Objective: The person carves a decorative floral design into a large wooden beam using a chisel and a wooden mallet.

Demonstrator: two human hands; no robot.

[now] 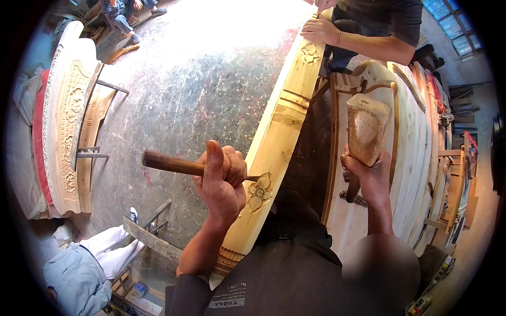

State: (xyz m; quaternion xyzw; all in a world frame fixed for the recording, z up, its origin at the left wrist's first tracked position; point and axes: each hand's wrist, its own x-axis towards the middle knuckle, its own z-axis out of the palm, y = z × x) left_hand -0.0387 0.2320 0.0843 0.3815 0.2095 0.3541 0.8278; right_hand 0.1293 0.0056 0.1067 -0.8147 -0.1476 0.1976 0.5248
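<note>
My left hand (pixel 224 181) is closed around a carving chisel (pixel 174 163) with a brown wooden handle, thumb pointing up. The chisel's metal tip rests at the edge of a four-petalled flower (pixel 259 194) carved in a long pale wooden beam (pixel 279 134). My right hand (pixel 373 171) is wrapped round the handle of a worn wooden mallet (pixel 368 126). The mallet is held up to the right of the beam, apart from the chisel.
A co-worker's hand (pixel 321 30) lies on the beam's far end, near another carved flower (pixel 310 52). Wooden panels (pixel 411 152) are stacked at right. A carved curved board (pixel 68 131) stands at left. Other people sit far left and near left, by a wooden bench (pixel 153 239).
</note>
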